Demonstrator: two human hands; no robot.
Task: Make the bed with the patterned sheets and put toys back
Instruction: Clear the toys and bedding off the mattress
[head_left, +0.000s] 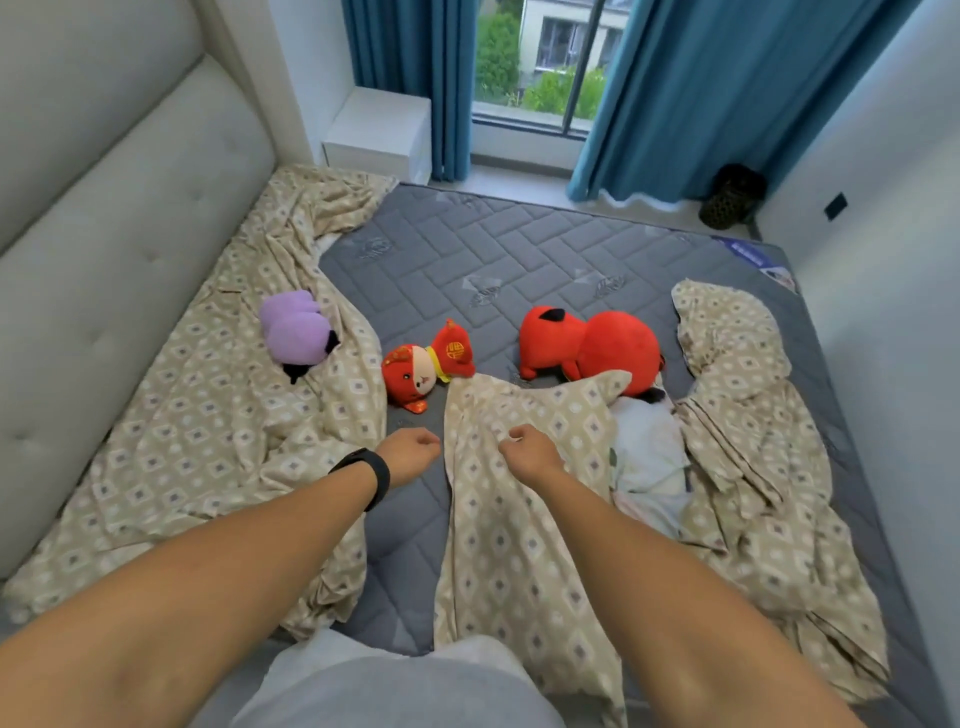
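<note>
Risk: patterned sheet (519, 519) lies bunched across grey mattress (519, 249) with three toys on bed; pulling it flat now would drag or bury small red toy (423, 371) and big red toy (592, 345). Purple toy (296, 332) sits on sheet near headboard (104, 208). Left hand (410, 452) curled, holding nothing. Right hand (530, 452) curled on sheet fold, probably pinching it; fingers hidden. Containers: dark basket (732, 197) by curtain (727, 78), contents unseen.

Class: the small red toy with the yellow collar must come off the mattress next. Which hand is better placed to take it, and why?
Probably the left hand. It hovers just below the small red toy over bare mattress, while the right hand lies farther away, over the patterned sheet.
</note>
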